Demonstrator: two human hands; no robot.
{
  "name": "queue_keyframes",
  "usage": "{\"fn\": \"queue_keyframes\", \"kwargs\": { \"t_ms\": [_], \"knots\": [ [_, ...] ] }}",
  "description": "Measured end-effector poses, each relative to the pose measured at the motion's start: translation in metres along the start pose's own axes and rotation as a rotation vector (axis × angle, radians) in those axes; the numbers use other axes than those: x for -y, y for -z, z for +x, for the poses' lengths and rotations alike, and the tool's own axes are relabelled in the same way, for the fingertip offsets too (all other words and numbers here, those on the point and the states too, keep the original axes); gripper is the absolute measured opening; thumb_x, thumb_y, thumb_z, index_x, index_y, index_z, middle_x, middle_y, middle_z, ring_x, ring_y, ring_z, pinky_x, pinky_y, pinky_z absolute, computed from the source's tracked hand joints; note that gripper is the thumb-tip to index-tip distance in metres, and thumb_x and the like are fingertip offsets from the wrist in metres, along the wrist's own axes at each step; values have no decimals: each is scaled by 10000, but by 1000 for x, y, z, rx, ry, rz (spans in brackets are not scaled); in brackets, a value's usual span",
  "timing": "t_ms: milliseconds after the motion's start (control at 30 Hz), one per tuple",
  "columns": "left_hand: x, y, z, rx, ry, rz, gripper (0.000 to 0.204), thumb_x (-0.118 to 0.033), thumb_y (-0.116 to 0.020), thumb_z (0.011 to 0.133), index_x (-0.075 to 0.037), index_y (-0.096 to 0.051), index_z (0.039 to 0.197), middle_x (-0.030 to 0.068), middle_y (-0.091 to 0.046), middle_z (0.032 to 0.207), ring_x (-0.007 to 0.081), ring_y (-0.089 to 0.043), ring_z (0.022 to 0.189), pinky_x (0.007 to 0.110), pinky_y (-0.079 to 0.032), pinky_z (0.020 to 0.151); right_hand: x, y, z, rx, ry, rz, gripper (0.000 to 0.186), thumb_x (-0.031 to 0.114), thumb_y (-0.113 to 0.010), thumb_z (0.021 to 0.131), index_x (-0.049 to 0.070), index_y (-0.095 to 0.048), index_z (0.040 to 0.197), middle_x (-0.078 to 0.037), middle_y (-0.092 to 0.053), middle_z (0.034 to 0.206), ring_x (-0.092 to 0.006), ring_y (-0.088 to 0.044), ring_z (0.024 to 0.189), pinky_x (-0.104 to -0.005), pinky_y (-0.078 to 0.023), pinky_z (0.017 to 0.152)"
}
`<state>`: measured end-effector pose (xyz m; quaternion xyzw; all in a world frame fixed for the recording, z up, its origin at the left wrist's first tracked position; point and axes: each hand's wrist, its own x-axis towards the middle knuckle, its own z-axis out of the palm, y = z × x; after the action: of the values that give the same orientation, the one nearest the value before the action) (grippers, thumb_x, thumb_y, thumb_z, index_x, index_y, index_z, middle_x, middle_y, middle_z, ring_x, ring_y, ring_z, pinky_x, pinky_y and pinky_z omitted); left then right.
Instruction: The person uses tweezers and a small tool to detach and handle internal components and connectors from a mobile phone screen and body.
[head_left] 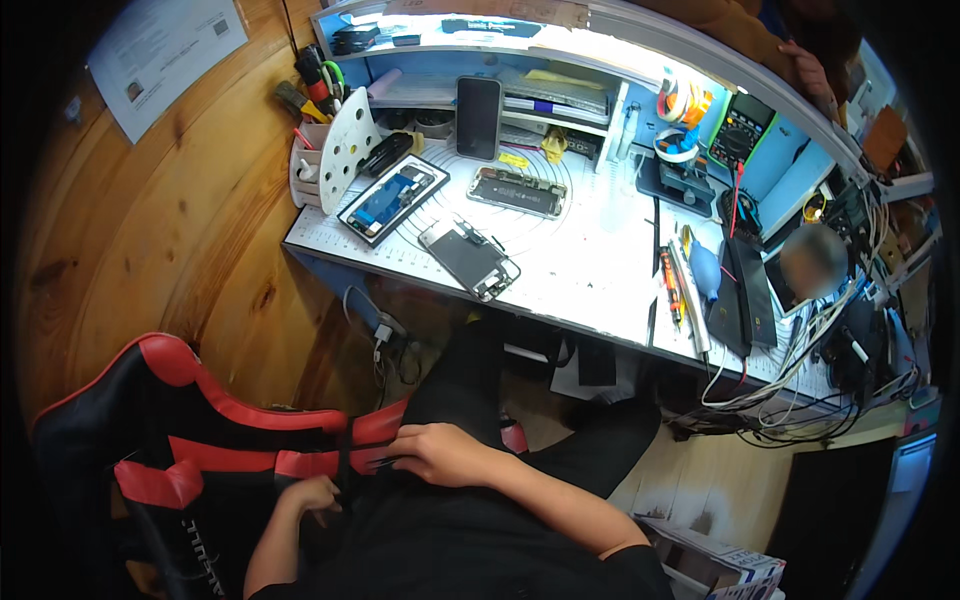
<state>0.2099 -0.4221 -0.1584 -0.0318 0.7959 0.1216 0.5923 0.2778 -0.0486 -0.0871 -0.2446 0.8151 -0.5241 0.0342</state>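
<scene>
At my lap, in front of the red and black chair (225, 455), my right hand (442, 455) has its fingers closed by a small dark piece that I cannot make out. Lower and to the left, my left hand (312, 493) is curled beside a dark strap (345, 462); its fingertips are partly hidden. Both hands are off the workbench. On the bench lie an opened phone body (518, 191), a detached phone screen assembly (470, 260) and a blue-backed phone part in a dark-edged tray (393, 200). A dark phone (478, 118) stands upright behind them.
A perforated white tool holder (345, 150) stands at the bench's left. To the right are a blue air blower (705, 272), screwdrivers (670, 290), a green multimeter (742, 130) and tangled cables (800, 350). Another person's hand (808, 72) rests beyond the bench. A cardboard box (720, 560) sits lower right.
</scene>
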Motion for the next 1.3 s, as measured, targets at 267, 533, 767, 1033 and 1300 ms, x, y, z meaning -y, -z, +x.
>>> {"fn": "queue_keyframes", "kwargs": {
  "t_ms": [267,533,767,1033,1300],
  "knots": [
    [-2,-26,-1,131,23,448,310,19,-650,856,72,-783,1131,224,-805,1044,361,-803,971,502,-641,802,-49,31,-106,-536,-440,559,255,150,-773,1031,6,-790,1241,-70,-751,1054,-164,-722,895,-314,-560,768],
    [-168,99,-62,-229,-497,500,304,-241,-843,924,-26,-817,1136,157,-830,1000,255,-819,924,397,-644,817,-50,5,-170,-1102,-620,704,220,83,-756,1038,-12,-768,1236,-1,-705,931,-58,-599,727,-216,-453,639],
    [-374,165,-143,-671,-1730,435,457,13,-825,874,-33,-762,1325,101,-764,1020,219,-734,951,342,-576,883,-14,13,-143,-1305,-488,369,213,93,-708,1081,10,-736,1275,-22,-751,1007,-57,-632,826,-208,-482,717],
    [-474,170,-97,-84,-1916,865,539,-144,-898,864,-50,-697,1356,107,-722,1266,265,-694,1056,371,-576,933,24,43,-94,-1437,-509,-190,213,-1,-769,989,-29,-774,1200,-111,-763,1018,-172,-720,904,-280,-550,796],
    [-476,163,-73,76,-1874,921,752,-165,-904,833,-111,-616,1526,108,-727,1289,271,-694,974,377,-585,831,12,68,-32,-1367,-372,-545,242,-39,-810,927,-4,-786,1165,-128,-774,947,-213,-735,779,-305,-556,658]
  ]
}}
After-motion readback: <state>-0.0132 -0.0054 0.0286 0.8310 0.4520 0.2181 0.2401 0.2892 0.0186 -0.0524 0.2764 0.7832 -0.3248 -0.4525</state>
